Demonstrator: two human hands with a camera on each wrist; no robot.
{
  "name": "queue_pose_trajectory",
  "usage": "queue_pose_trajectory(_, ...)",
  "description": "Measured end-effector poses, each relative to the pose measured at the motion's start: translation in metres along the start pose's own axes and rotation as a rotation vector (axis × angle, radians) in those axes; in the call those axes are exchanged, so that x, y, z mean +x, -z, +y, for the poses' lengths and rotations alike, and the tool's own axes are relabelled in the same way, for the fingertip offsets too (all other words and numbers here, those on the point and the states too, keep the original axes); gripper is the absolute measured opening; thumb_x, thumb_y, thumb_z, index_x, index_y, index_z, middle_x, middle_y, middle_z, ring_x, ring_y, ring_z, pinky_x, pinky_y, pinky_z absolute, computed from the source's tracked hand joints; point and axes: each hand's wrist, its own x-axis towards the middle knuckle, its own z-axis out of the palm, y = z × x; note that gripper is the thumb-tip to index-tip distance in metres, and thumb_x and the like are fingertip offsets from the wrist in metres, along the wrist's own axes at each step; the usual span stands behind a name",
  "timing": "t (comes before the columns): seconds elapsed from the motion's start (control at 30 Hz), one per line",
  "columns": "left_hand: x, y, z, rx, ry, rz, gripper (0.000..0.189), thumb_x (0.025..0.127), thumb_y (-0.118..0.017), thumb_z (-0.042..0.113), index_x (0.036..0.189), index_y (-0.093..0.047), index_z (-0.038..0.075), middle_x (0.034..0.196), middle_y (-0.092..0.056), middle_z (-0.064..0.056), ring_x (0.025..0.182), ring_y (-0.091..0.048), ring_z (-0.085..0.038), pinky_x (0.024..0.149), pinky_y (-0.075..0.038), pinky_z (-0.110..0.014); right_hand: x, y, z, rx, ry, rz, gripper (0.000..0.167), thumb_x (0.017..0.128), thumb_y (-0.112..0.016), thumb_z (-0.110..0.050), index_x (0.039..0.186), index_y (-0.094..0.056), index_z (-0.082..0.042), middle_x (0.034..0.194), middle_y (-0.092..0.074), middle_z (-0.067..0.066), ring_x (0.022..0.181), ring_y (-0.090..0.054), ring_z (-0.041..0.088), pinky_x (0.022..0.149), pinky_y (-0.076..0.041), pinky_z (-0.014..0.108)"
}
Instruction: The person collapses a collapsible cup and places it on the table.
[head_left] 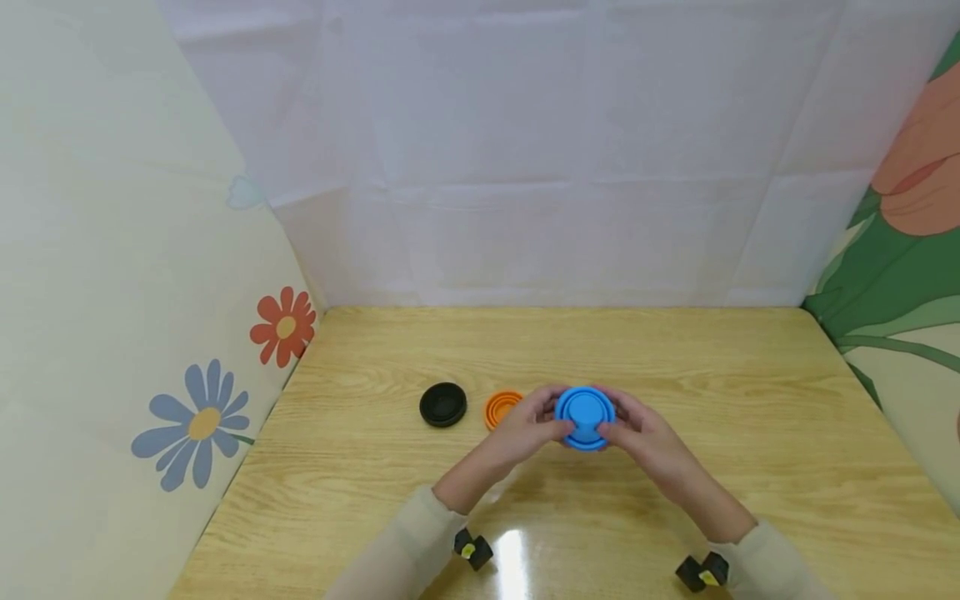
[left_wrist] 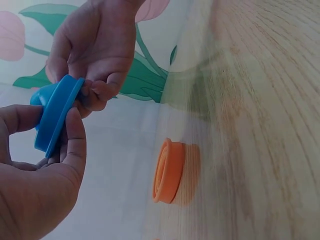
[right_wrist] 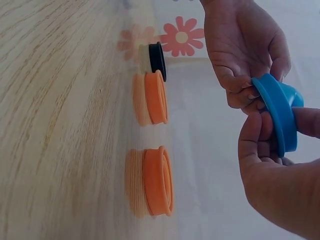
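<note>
A blue collapsible cup [head_left: 585, 408] is held up over the table between both hands, its middle bulging out past the rim. My left hand [head_left: 525, 429] pinches its left side, thumb on the face and fingers behind the rim. On the opposite side my right hand [head_left: 651, 437] grips it the same way. In the right wrist view the fingers of both hands curl behind the blue rim, and the cup is tilted. Below and left of the hands sits a flattened orange cup [head_left: 501, 408], partly covered by the left hand. A second orange cup [right_wrist: 159, 181] is hidden in the head view.
A flattened black cup [head_left: 443, 405] lies on the wooden table [head_left: 360, 492], left of the orange one. White cloth [head_left: 480, 167] hangs along the back edge, with flower-printed panels on both sides. Small black devices [head_left: 472, 550] are strapped at the wrists.
</note>
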Motion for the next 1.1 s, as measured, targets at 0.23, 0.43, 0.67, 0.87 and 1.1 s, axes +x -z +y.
queue_pose_trajectory(0.23,-0.001,0.0,0.0,-0.015,-0.007,-0.011,0.054,0.098,-0.062,0.01,0.147,-0.042,-0.002,0.133,-0.058,-0.018,0.115,-0.061,-0.022,0.091,-0.057,-0.035,-0.001,0.001,0.0,-0.012,0.023,-0.004,0.06,0.103,-0.058,-0.014,0.155,-0.032,0.004,0.144,-0.046,0.031,0.115,-0.059,0.007,0.094,-0.054,0.028)
queue_pose_trajectory(0.43,-0.003,0.005,0.004,-0.025,0.003,-0.052,0.046,0.101,-0.055,0.018,0.143,-0.046,0.0,0.128,-0.057,-0.017,0.106,-0.061,-0.02,0.09,-0.058,-0.039,-0.001,0.011,-0.001,-0.064,0.049,-0.126,0.059,0.105,-0.057,-0.017,0.157,-0.032,-0.002,0.155,-0.039,0.026,0.134,-0.051,0.028,0.1,-0.051,0.027)
queue_pose_trajectory(0.67,-0.001,0.008,0.001,0.006,0.013,-0.033,0.033,0.106,-0.052,0.023,0.128,-0.053,-0.002,0.114,-0.06,-0.013,0.097,-0.063,-0.017,0.083,-0.06,-0.037,0.0,0.018,-0.005,-0.125,0.021,-0.128,0.057,0.105,-0.058,-0.022,0.153,-0.038,0.0,0.143,-0.051,0.024,0.123,-0.059,0.028,0.097,-0.054,0.032)
queue_pose_trajectory(0.87,-0.001,0.006,0.001,-0.118,-0.034,0.034,0.033,0.106,-0.051,0.018,0.13,-0.045,-0.004,0.113,-0.055,-0.013,0.099,-0.062,-0.017,0.088,-0.06,-0.044,0.0,0.013,-0.002,-0.032,-0.006,0.001,0.055,0.105,-0.057,-0.024,0.148,-0.039,0.005,0.131,-0.056,0.022,0.11,-0.066,0.02,0.099,-0.054,0.048)
queue_pose_trajectory(1.1,0.0,0.004,0.001,-0.161,-0.063,0.052,0.036,0.104,-0.053,0.011,0.134,-0.041,-0.004,0.106,-0.052,-0.008,0.099,-0.06,-0.014,0.093,-0.056,-0.052,0.001,0.005,0.004,0.046,0.056,-0.041,0.058,0.103,-0.06,-0.013,0.149,-0.033,0.01,0.134,-0.055,0.025,0.113,-0.066,0.017,0.097,-0.056,0.045)
